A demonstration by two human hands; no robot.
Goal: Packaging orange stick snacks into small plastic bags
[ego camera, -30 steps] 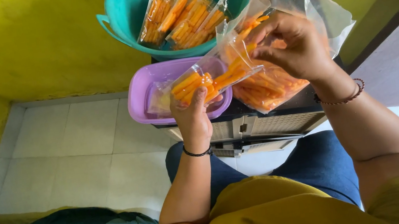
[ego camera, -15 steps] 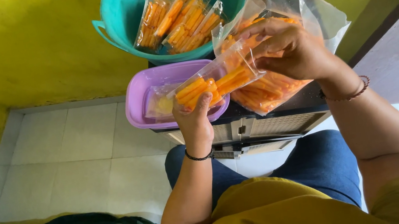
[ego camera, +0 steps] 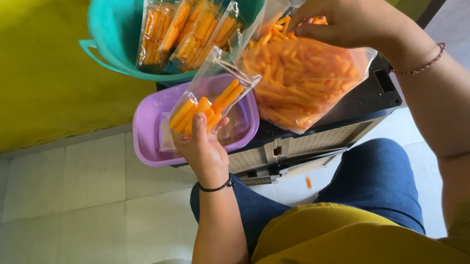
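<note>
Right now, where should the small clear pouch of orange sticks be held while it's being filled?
Hold the small clear pouch at its lower, filled end, from underneath, as the left hand does. The sticks sit there, and the open mouth tilts up right toward the big bag of sticks, where the right hand reaches in. That probably leaves the mouth free.

Count by kind, head view:

Hands: two. The left hand (ego camera: 203, 150) holds one small clear pouch (ego camera: 208, 101) of orange sticks; the right hand (ego camera: 350, 15) is at the mouth of one large clear bag (ego camera: 302, 75) of the same sticks.

Tubs: two, one teal basin (ego camera: 112, 18) and one purple tub (ego camera: 148, 134).

Filled pouches in the teal basin: at least three (ego camera: 184, 25); overlap prevents an exact count.

Empty-looking pouches in the purple tub: count cannot be told.

Loose sticks on the floor: one (ego camera: 308, 182).

Wrist bands: two, one per wrist
</note>
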